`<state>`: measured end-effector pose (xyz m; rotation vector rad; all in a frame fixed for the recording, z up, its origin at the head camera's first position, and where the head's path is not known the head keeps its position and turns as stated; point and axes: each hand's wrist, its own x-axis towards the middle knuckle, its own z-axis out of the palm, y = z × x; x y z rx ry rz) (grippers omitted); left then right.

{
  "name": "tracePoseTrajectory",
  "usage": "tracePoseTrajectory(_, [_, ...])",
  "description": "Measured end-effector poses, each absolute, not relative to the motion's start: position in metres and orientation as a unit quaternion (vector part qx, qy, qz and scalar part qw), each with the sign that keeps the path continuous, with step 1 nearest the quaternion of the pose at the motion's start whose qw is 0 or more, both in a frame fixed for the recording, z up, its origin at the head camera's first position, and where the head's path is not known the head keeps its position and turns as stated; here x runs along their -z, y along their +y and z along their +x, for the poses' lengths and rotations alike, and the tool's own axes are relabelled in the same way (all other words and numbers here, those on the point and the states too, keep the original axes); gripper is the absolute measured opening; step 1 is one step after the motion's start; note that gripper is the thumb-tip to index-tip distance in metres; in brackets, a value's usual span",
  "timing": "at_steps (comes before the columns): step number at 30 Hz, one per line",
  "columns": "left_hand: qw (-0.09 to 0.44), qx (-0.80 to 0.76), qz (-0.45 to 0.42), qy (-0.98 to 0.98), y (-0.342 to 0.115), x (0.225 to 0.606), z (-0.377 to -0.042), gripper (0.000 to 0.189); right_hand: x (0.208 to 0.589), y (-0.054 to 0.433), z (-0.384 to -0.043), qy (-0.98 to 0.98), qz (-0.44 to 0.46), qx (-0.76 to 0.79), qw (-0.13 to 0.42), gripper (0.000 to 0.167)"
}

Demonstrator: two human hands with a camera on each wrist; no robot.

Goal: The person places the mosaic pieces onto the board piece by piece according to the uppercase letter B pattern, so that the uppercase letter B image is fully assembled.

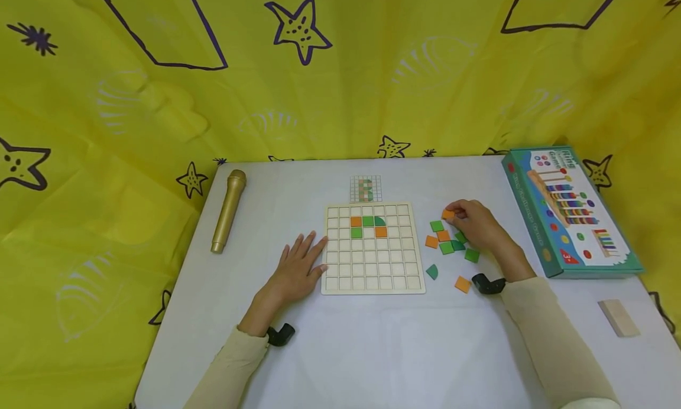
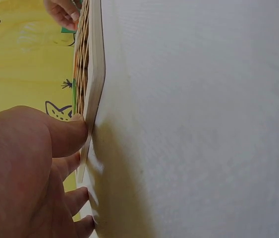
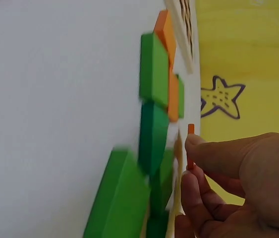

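Observation:
My right hand [image 1: 476,223] pinches an orange square tile [image 1: 448,214] between thumb and fingers, at the far side of a loose group of tiles. In the right wrist view the pinched tile [image 3: 191,146] shows edge-on. My left hand [image 1: 299,271] lies with fingers spread at the left edge of the wooden grid board [image 1: 367,264], thumb against its side [image 2: 70,136]. On the board's upper rows sit orange and green squares and a dark green quarter-circle [image 1: 379,221]. Loose green squares [image 1: 472,255], orange squares [image 1: 463,284] and a green quarter-circle [image 1: 432,272] lie right of the board.
A small pattern card [image 1: 366,188] lies behind the board. A gold microphone [image 1: 229,211] is at the far left. On the right are a teal game box [image 1: 574,214] and a small wooden block [image 1: 618,318]. A yellow patterned cloth [image 1: 340,90] hangs behind the table.

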<state>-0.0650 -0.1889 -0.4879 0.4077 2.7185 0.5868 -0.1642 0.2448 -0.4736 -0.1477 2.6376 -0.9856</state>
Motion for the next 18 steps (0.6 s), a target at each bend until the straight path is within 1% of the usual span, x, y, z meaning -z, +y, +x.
tracePoseTrajectory(4, [0.164, -0.207, 0.144, 0.954, -0.189, 0.487, -0.065, 0.065, 0.469, 0.224, -0.164, 0.921, -0.064, 0.355, 0.149, 0.036])
tracePoseTrajectory(8, [0.163, -0.201, 0.143, 0.955, -0.189, 0.488, -0.065, 0.065, 0.466, 0.192, -0.161, 0.920, -0.091, 0.353, 0.146, 0.035])
tracePoseTrajectory(18, [0.161, -0.198, 0.142, 0.957, -0.188, 0.489, -0.065, 0.065, 0.473, 0.110, -0.137, 0.915, -0.180, 0.329, 0.148, 0.029])
